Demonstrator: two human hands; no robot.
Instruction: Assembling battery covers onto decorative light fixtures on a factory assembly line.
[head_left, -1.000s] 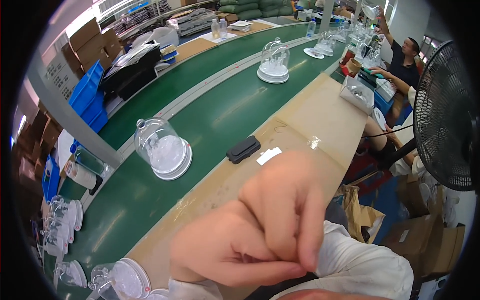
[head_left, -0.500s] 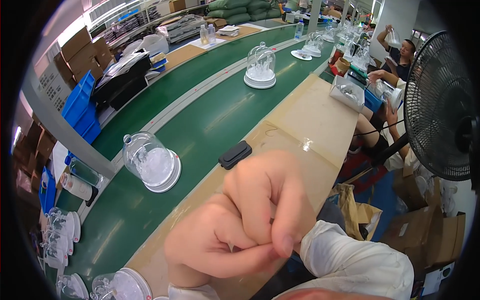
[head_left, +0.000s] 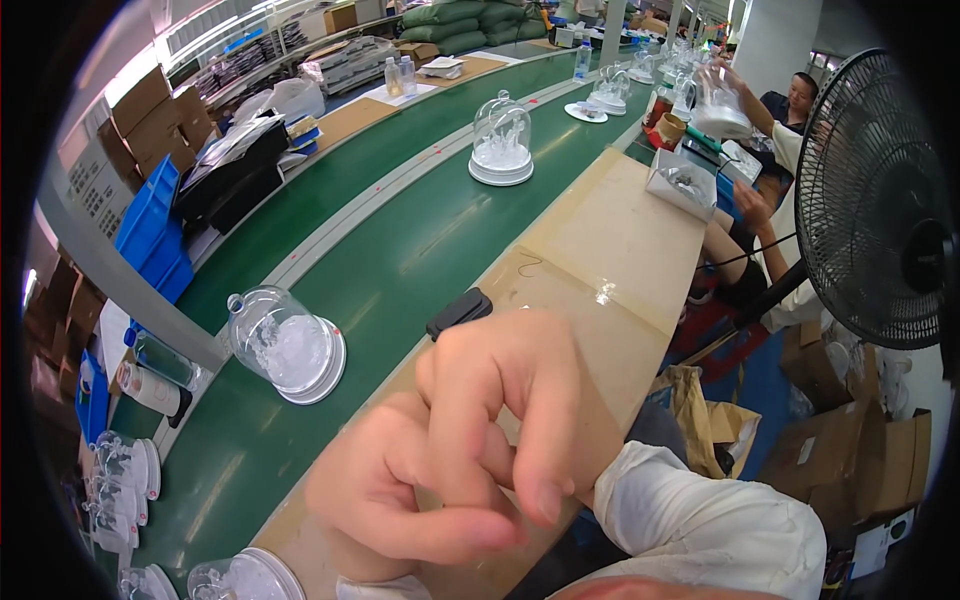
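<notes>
At lower centre, the left hand (head_left: 385, 490) and right hand (head_left: 505, 400) are held curled, any pinched item being indiscernible, while a black case (head_left: 459, 311) is seen just beyond, near mid-frame.

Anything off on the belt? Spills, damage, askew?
One oddity: a flat white disc up the green belt shows no dome over it, unlike the clear domed pieces nearby. No spill or damage visible; any lean at left is likely fisheye bend.
</notes>
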